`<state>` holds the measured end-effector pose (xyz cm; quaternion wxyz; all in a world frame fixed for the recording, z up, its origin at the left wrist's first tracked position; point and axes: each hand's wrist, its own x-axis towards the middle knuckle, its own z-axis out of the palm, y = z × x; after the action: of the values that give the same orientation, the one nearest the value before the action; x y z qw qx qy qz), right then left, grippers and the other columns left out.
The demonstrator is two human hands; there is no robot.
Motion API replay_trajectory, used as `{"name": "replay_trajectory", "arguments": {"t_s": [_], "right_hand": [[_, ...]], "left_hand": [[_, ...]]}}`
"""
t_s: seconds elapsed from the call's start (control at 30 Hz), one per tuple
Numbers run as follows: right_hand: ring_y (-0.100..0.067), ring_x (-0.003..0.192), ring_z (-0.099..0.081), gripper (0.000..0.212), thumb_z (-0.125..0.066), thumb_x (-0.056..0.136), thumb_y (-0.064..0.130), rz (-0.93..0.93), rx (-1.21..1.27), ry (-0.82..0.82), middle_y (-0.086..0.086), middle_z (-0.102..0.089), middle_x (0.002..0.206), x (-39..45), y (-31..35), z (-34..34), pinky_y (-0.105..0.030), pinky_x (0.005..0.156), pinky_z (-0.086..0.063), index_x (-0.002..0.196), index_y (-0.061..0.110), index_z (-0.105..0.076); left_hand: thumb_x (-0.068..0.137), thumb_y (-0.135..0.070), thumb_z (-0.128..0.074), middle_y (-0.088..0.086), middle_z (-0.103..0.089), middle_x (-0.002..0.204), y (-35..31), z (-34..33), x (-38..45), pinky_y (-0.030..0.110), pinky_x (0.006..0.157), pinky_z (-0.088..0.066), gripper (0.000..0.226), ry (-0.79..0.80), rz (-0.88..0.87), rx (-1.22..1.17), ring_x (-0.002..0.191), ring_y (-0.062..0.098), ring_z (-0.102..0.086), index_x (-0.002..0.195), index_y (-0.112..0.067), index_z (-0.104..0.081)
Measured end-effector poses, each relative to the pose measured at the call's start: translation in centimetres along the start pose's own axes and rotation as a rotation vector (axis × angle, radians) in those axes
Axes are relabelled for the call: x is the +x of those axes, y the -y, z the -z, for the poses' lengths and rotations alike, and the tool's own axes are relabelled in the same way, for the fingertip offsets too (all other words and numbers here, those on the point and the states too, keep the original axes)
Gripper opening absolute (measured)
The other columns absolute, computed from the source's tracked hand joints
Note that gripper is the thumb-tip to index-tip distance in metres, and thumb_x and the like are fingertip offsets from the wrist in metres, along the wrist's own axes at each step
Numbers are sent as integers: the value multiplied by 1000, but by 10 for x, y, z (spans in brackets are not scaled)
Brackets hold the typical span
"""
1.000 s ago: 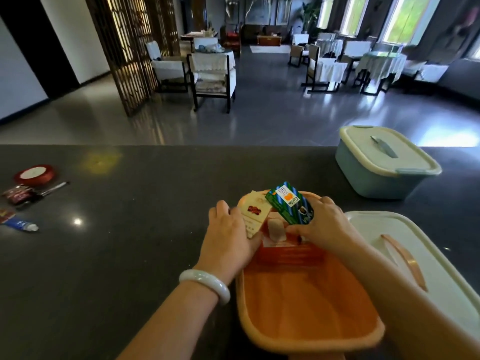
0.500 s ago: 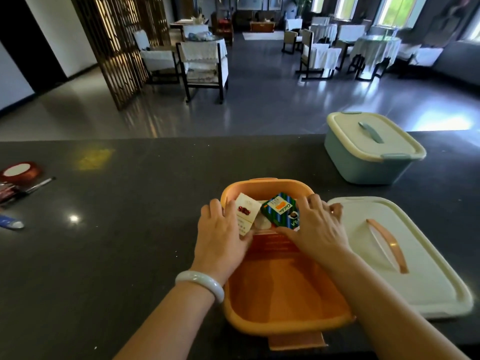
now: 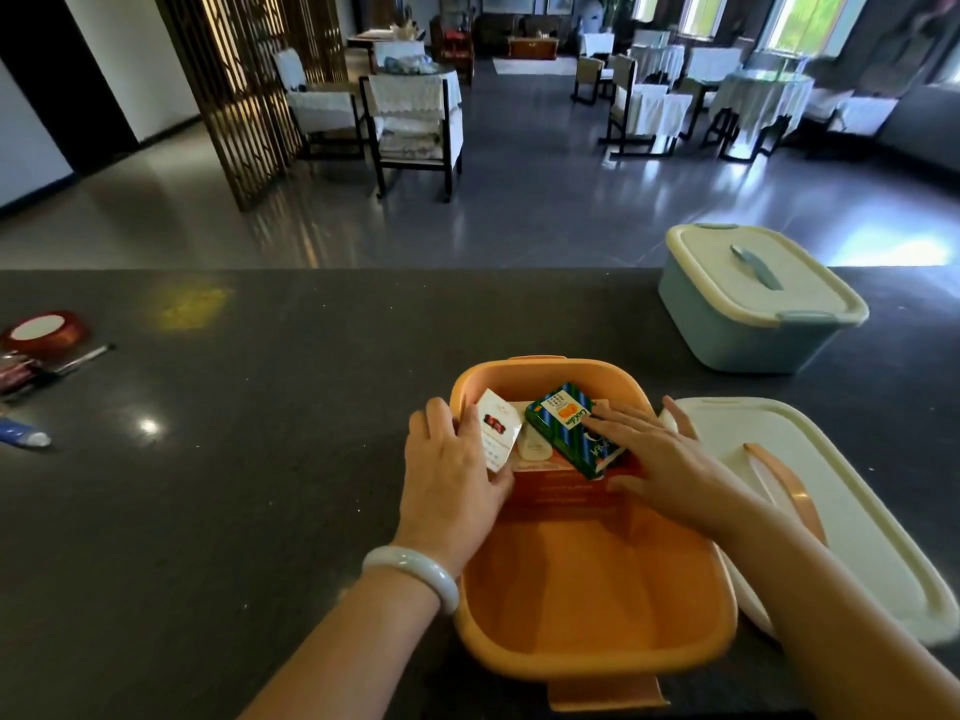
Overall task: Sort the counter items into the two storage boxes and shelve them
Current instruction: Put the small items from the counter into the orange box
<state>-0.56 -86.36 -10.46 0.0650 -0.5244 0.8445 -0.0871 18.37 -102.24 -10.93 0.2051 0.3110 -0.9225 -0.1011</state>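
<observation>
Dark counter (image 3: pixel 260 485), dining rm behind; L grip (image 3: pixel 449 459) pinches white packet (image 3: pixel 497 428), R grip (image 3: pixel 670 459) flat.

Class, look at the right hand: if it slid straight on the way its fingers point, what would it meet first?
The right hand already touches the green box; beyond it, probably the white packet, though depth is unclear.
</observation>
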Motion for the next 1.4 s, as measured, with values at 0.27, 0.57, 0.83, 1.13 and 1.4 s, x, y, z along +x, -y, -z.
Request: {"name": "replay_trajectory", "arguments": {"t_s": [0.27, 0.57, 0.83, 1.13, 1.4], "right_hand": [[-13, 138, -29, 55, -57, 87, 50, -114, 25, -99, 9, -39, 147, -1, 11, 0, -54, 114, -22, 139, 36, -42], [-17, 130, -34, 59, -53, 85, 60, -169, -36, -129, 6, -38, 141, 7, 18, -3, -52, 110, -29, 139, 39, -41], [-14, 125, -35, 58, -56, 83, 60, -163, -21, -149, 7, -41, 137, 8, 14, -6, -51, 106, -34, 136, 38, -47], [-15, 126, -35, 58, -55, 84, 60, -171, -42, -156, 8, -40, 137, 8, 10, -10, -50, 109, -27, 136, 38, -46], [-15, 129, -33, 60, -55, 83, 62, -168, -31, -156, 8, -39, 139, 9, 10, -11, -50, 111, -25, 137, 38, -45]], "left_hand": [[84, -51, -64, -2, -28, 116, 0, -2, -2, 25, 85, -45, 73, -2, 3, 29, 102, 8, -31, 144, -22, -36], [84, -54, -63, -2, -30, 116, 0, -3, -2, 23, 85, -44, 72, -7, -6, 61, 102, 8, -32, 143, -22, -38], [86, -61, -54, 0, -39, 113, -3, 0, 3, 30, 87, -38, 67, -31, -54, 161, 98, 13, -38, 137, -19, -46], [85, -57, -60, 4, -50, 118, -20, -3, 28, 40, 97, -37, 52, 102, -142, 206, 108, 21, -47, 119, -18, -54], [84, -55, -63, -8, -52, 119, 2, 0, 34, 44, 100, -26, 51, 268, -219, 67, 117, 17, -39, 125, -28, -52]]}}
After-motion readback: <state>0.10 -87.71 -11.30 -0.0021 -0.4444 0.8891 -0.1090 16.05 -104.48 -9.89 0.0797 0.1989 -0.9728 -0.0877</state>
